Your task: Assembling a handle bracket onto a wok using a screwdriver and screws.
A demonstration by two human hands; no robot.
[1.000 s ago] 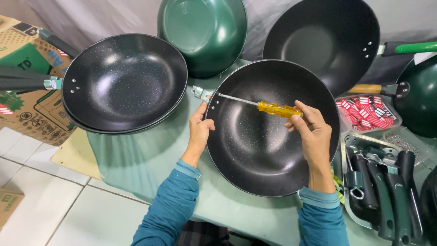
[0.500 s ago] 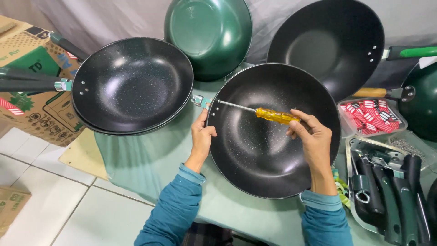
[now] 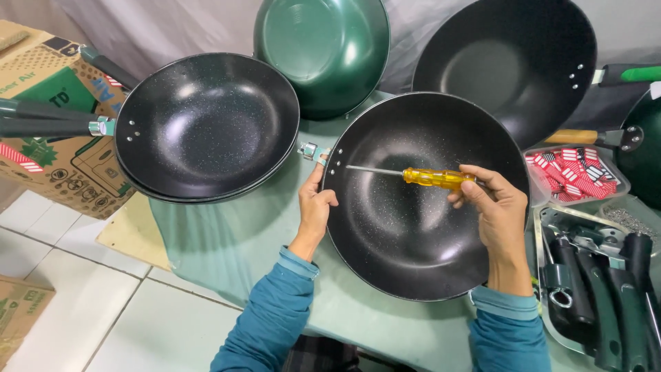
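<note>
A black speckled wok (image 3: 413, 234) lies on the pale green table (image 3: 227, 241) in front of me. My left hand (image 3: 315, 207) grips its left rim, beside a small metal handle bracket (image 3: 308, 149). My right hand (image 3: 492, 207) holds a screwdriver (image 3: 413, 176) by its yellow handle. The metal shaft points left across the inside of the wok, with its tip near the rivets at the rim by the bracket.
A second black wok (image 3: 206, 124) with a dark handle rests at the left over cardboard boxes (image 3: 48, 110). A green wok (image 3: 323, 48) and another black wok (image 3: 506, 62) lean at the back. Trays at the right hold red packets (image 3: 575, 172) and black handles (image 3: 599, 289).
The view has shifted a little. The screwdriver has turned to lie more level, its tip moved closer to the rim rivets. My left hand stays on the rim.
</note>
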